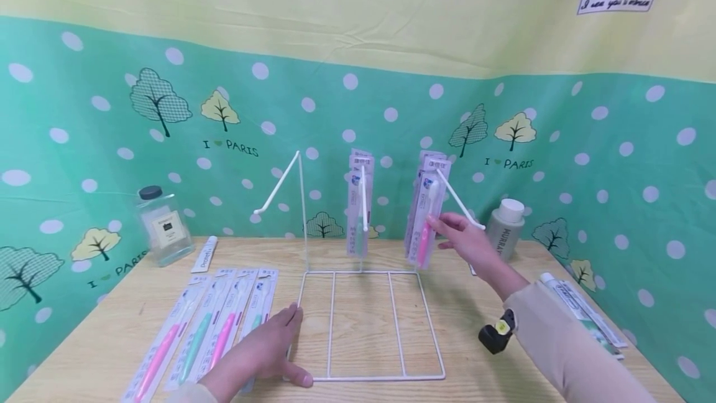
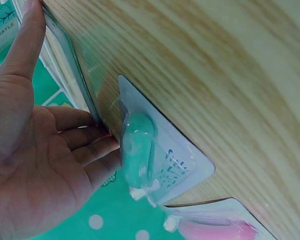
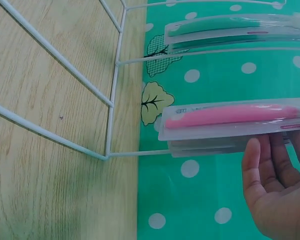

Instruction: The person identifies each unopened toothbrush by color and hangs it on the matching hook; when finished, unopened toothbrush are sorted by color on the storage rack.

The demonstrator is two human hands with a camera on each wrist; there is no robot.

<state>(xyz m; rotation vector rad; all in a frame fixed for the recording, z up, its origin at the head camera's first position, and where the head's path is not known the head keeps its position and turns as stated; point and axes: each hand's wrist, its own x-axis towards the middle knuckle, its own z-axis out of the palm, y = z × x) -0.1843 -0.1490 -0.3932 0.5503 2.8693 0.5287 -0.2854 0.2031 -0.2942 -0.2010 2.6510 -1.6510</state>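
A white wire display rack stands on the table with three prongs. My right hand pinches the edge of a packaged pink toothbrush hanging on the right prong; in the right wrist view, fingers lie behind the pack. Other packs hang behind it. Packaged toothbrushes also hang on the middle prong; the left prong bears none. My left hand rests at the rack base's left front corner, its thumb and fingers extended. Beside it lies a packaged green toothbrush.
Several packaged pink and green toothbrushes lie in a row at the left. Behind them are a glass bottle and a small white tube. A grey bottle and toothpaste stand and lie at the right. Patterned cloth hangs behind.
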